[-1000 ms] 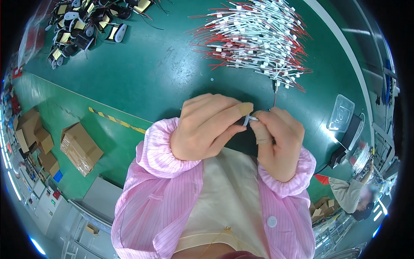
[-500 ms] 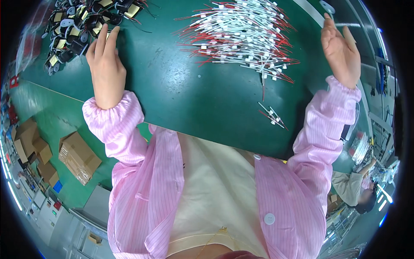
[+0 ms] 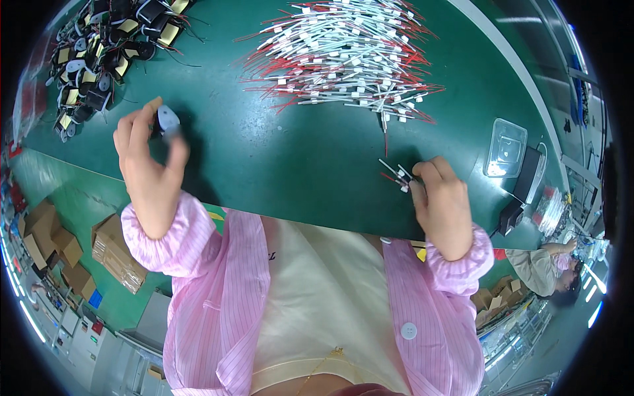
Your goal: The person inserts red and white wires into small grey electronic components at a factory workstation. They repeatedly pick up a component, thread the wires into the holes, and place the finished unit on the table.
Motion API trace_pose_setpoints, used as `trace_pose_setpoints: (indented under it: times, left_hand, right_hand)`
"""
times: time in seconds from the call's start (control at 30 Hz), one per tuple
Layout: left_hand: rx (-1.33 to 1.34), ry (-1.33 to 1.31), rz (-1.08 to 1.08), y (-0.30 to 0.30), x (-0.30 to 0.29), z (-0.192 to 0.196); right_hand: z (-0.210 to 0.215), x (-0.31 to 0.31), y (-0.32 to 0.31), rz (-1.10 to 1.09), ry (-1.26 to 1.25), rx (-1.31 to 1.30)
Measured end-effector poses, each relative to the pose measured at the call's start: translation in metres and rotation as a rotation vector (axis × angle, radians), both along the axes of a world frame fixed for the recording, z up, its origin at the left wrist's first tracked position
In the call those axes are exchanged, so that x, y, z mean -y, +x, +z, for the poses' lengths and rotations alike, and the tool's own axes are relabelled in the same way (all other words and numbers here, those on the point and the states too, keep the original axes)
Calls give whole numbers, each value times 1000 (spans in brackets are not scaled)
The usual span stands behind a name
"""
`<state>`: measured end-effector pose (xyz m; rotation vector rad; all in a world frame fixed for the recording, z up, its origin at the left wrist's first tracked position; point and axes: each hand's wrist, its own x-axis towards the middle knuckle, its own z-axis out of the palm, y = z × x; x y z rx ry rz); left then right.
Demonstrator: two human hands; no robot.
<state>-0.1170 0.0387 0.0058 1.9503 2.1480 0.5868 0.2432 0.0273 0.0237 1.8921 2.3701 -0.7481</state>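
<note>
Far left on the green table (image 3: 284, 165), a messy heap of black parts (image 3: 98, 98). Next, one grey-topped black piece (image 3: 168, 119), pinched between thumb and fingers of the left hand (image 3: 145, 158). Then the big red-and-white wire pile (image 3: 350, 59), and nearer, a little wire bunch (image 3: 397, 175) right at the fingertips of the right hand (image 3: 445, 201), half curled, can't tell if gripping any.

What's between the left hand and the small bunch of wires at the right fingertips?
In the head view, bare green tabletop lies between the left hand and the small bunch of wires.

wire pile (image 3: 350, 59) cropped above, left fingers (image 3: 176, 150) partly blurred
</note>
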Motion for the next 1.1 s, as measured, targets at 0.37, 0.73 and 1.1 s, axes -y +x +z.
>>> trace_pose_setpoints:
  times: [0.37,0.73,1.1]
  left_hand:
    - [994,-22,-280,59,21,3]
    - [1087,26,-381,78,25,10]
    - [1036,-132,-527,105,22,31]
  right_hand:
    - [-11,-5,-10,121,110,-7]
    - [31,-7,-25,-99,233,-355]
    - [13,-2,-49,-245,-465,-1630]
